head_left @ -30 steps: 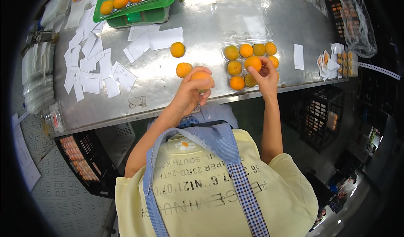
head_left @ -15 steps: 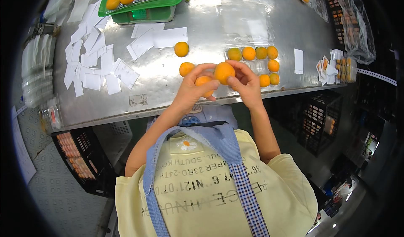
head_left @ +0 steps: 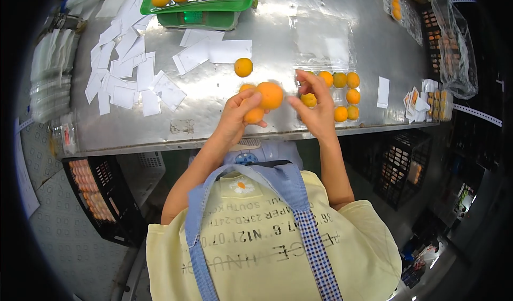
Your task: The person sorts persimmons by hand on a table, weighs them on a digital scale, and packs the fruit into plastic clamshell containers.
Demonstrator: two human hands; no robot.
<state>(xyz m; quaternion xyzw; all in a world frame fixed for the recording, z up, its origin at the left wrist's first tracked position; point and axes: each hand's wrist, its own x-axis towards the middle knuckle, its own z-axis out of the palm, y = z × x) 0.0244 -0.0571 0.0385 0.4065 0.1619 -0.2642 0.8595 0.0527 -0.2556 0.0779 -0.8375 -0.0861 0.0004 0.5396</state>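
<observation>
My left hand (head_left: 232, 120) is closed around two oranges. The larger, upper orange (head_left: 270, 95) sits at the thumb and fingertips, and the lower orange (head_left: 253, 115) rests against the fingers. My right hand (head_left: 320, 111) has its thumb and fingers apart, over the left side of a clear plastic tray (head_left: 329, 120). Between those fingers shows an orange (head_left: 308, 100), seemingly lying in the tray. Other oranges fill the tray's back row and right side, some greenish. On the metal table, a loose orange (head_left: 243, 67) lies beyond my left hand, with another partly hidden behind it.
Scattered white cards (head_left: 125, 60) cover the table's left part. At the back, a green tray (head_left: 200, 4) of oranges sits on a green scale (head_left: 199, 19). The tray's clear lid (head_left: 323, 39) lies flipped back. Black crates (head_left: 101, 199) stand below the table edge.
My right hand has come away from the upper orange and moved right, its fingers spreading. The left hand now holds both oranges alone. The whole view has shifted slightly.
</observation>
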